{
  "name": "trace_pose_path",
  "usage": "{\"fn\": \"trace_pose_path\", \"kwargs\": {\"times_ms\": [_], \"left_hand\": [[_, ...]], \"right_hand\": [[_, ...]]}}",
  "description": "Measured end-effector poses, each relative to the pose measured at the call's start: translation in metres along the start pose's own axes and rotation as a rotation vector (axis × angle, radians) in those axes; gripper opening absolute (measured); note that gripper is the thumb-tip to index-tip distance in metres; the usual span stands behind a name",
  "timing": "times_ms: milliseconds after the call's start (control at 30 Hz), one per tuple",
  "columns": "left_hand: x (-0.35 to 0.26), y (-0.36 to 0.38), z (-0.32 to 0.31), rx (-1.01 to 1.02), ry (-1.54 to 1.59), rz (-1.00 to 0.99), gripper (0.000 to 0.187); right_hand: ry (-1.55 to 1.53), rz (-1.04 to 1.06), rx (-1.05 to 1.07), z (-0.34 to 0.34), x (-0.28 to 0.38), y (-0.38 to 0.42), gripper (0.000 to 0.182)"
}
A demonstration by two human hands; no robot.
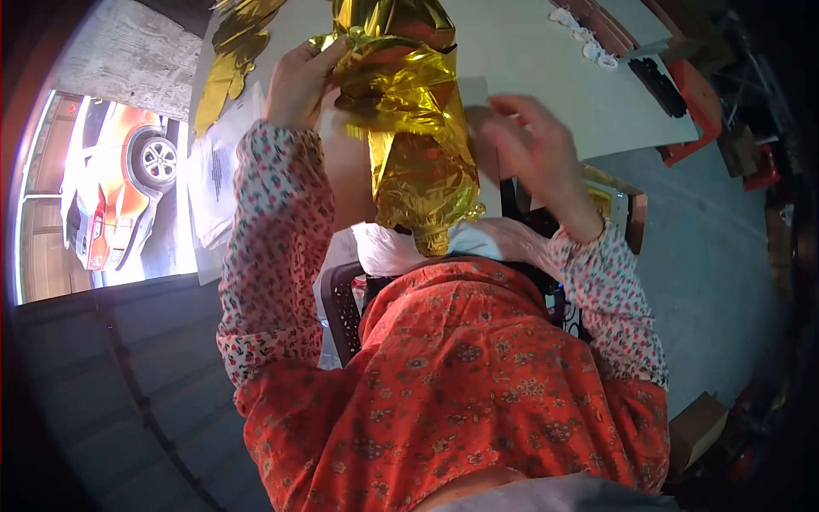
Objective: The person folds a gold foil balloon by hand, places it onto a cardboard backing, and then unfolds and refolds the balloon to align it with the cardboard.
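Observation:
A shiny gold foil sheet point(418, 162), crumpled and creased, hangs over the near edge of the white table point(546, 77) toward my lap. My left hand point(300, 81) pinches the foil's upper left part between thumb and fingers. To the right of the foil, my right hand point(537, 149) is raised with its fingers apart, slightly blurred, and holds nothing. Another piece of gold foil point(223, 81) lies at the table's left edge, above a clear plastic bag point(213, 183).
White string-like material point(584, 38) and a black object point(657, 85) lie at the table's upper right, beside a red bin point(695, 102). A dark plastic crate point(343, 311) stands by my lap. A cardboard box point(699, 427) sits at lower right. An orange car point(128, 179) shows outside at left.

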State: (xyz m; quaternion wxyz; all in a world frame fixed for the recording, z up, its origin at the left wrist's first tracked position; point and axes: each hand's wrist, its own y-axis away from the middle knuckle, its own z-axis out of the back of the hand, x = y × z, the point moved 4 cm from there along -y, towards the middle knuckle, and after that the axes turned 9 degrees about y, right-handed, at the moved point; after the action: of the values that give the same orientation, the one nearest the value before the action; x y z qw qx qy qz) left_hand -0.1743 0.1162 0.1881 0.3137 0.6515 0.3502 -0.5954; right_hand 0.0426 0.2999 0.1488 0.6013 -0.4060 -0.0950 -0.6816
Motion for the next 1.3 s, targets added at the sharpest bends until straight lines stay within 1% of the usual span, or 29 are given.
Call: {"fn": "trace_pose_path", "kwargs": {"times_ms": [33, 67, 133, 233, 267, 367, 400, 467, 500, 533, 600, 667, 767, 867, 967, 1000, 1067, 1133, 1200, 1233, 1300], "left_hand": [[0.003, -0.011, 0.007, -0.01, 0.063, 0.061, 0.028], [0.006, -0.022, 0.014, -0.023, 0.125, 0.122, 0.028], [0.025, -0.034, 0.032, -0.036, 0.169, 0.127, 0.025], [0.053, -0.089, 0.057, -0.042, 0.164, 0.206, 0.023], [0.063, -0.107, 0.062, 0.073, 0.186, 0.191, 0.03], [0.056, -0.115, 0.071, -0.299, 0.124, 0.207, 0.043], [0.055, -0.111, 0.068, -0.37, 0.086, 0.119, 0.054], [0.065, -0.106, 0.075, -0.455, -0.335, -0.17, 0.057], [0.057, -0.094, 0.071, -0.488, -0.544, -0.324, 0.058], [0.057, -0.075, 0.067, -0.446, -0.641, -0.397, 0.053], [0.055, -0.038, 0.054, -0.267, -0.674, -0.519, 0.044], [0.042, 0.005, 0.029, -0.204, -0.71, -0.43, 0.04], [0.064, 0.036, 0.024, -0.026, -0.588, -0.591, 0.045], [0.06, 0.068, 0.011, 0.01, -0.478, -0.241, 0.054], [0.049, 0.089, -0.015, 0.05, -0.65, -0.368, 0.06], [0.047, 0.09, -0.022, 0.063, -0.61, -0.415, 0.058], [0.055, 0.088, -0.029, 0.168, -0.808, -0.455, 0.053], [0.063, 0.087, -0.037, 0.244, -1.007, -0.496, 0.051], [0.065, 0.089, -0.042, 0.229, -1.046, -0.505, 0.052], [0.064, 0.089, -0.043, 0.226, -1.065, -0.502, 0.053], [0.064, 0.083, -0.04, 0.266, -1.036, -0.435, 0.054]], "right_hand": [[0.087, 0.053, 0.013, -0.006, 0.011, 0.007, 0.044], [0.134, 0.167, 0.034, -0.014, 0.021, 0.011, 0.043], [0.236, 0.396, 0.07, -0.033, 0.037, 0.027, 0.043], [0.239, 0.346, 0.182, -0.034, 0.032, 0.034, 0.043], [0.285, 0.357, 0.194, -0.034, 0.033, 0.035, 0.042], [0.34, 0.382, 0.193, -0.043, 0.034, 0.043, 0.041], [0.338, 0.376, 0.199, -0.043, 0.035, 0.044, 0.041], [0.317, 0.34, 0.22, -0.038, 0.034, 0.044, 0.04], [0.313, 0.339, 0.223, -0.037, 0.034, 0.044, 0.04], [0.313, 0.344, 0.22, -0.036, 0.036, 0.047, 0.039], [0.3, 0.342, 0.23, -0.031, 0.037, 0.048, 0.039], [0.287, 0.351, 0.237, -0.027, 0.038, 0.048, 0.037], [0.236, 0.365, 0.24, -0.016, 0.036, 0.048, 0.036], [0.1, 0.331, 0.205, -0.006, 0.033, 0.05, 0.034], [0.216, 0.242, 0.052, 0.003, 0.026, 0.032, 0.032], [0.277, 0.211, -0.016, 0.001, 0.013, 0.023, 0.03], [0.392, 0.22, 0.001, -0.008, -0.016, 0.003, 0.03], [0.464, 0.247, 0.0, -0.007, -0.025, -0.013, 0.029], [0.492, 0.293, -0.011, -0.005, -0.025, -0.021, 0.028], [0.49, 0.277, -0.015, -0.005, -0.026, -0.027, 0.027], [0.487, 0.244, -0.025, -0.009, -0.028, -0.039, 0.027]]}}
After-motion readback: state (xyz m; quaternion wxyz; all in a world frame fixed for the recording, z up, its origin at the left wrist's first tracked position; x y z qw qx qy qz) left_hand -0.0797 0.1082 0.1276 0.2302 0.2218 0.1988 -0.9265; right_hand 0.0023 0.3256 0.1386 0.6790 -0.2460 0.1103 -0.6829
